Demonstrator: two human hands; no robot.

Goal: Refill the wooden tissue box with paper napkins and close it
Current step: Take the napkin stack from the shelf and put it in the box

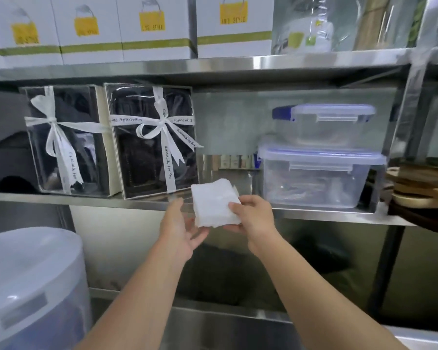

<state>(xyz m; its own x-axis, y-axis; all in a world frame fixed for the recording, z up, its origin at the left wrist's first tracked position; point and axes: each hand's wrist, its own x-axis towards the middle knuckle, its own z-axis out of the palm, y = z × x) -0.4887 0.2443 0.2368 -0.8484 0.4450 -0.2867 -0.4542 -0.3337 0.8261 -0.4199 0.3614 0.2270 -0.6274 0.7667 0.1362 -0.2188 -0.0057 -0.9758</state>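
Two bare forearms reach up from the near edge toward a steel rack. At near left stands a large translucent lidded bin [28, 281], blurred by its closeness to the lens.

Between the hands, just in front of the middle shelf [314, 214], is a stack of white paper napkins [214, 207], tilted so its flat face turns toward the camera. The right hand [253, 221] is clamped on the stack's near right corner, thumb on top and fingers underneath. The left hand [181, 232] is spread flat with fingers apart, palm turned toward the stack; its fingertips sit at the stack's lower left edge, though it is hard to say whether they truly touch it.

On the middle shelf, far left to right: a dark house-shaped box [9, 162], two clear-fronted gift boxes [152, 140] tied with white ribbon printed "Especially For You", and two clear plastic containers [319, 178] with clip lids, the smaller stacked on the larger. At the far right edge lie stacked wooden boards [420, 185].

On the top shelf stand white cartons [152, 29] with yellow "LIFE STYLE" labels, and to their right items in clear wrap. Below the middle shelf a dark shape sits in shadow, too dim to identify.
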